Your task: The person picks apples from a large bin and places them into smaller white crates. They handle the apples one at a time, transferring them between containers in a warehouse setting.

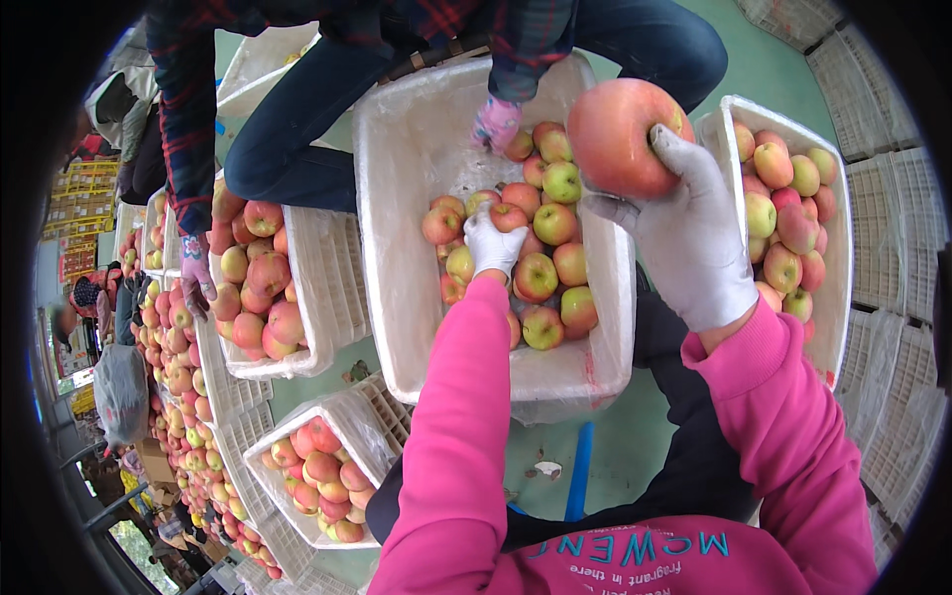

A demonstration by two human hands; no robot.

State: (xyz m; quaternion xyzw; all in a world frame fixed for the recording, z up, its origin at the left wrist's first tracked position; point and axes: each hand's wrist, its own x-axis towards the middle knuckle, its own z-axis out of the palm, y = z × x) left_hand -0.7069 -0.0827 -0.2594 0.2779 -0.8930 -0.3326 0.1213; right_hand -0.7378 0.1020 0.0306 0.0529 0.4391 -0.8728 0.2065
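My left hand (492,244), in a white glove, grips a red-yellow apple (509,216) among other apples in a lined white plastic crate (401,312). My right hand (695,223), also gloved in white, holds a large red apple (623,137) raised over the crate's right side, thumb and fingers around it. Greener apples (535,277) lie in the crate to the right of my left hand. At the crate's far side, a co-worker's hand in a pink patterned glove (497,125) is close to a small apple.
Apple-filled crates stand to the right (844,253), to the left (305,364) and at lower left (320,547). Stacked crates (874,201) line the right side. The co-worker's other gloved hand (196,275) touches apples at left. A blue strip (579,472) lies on the green floor.
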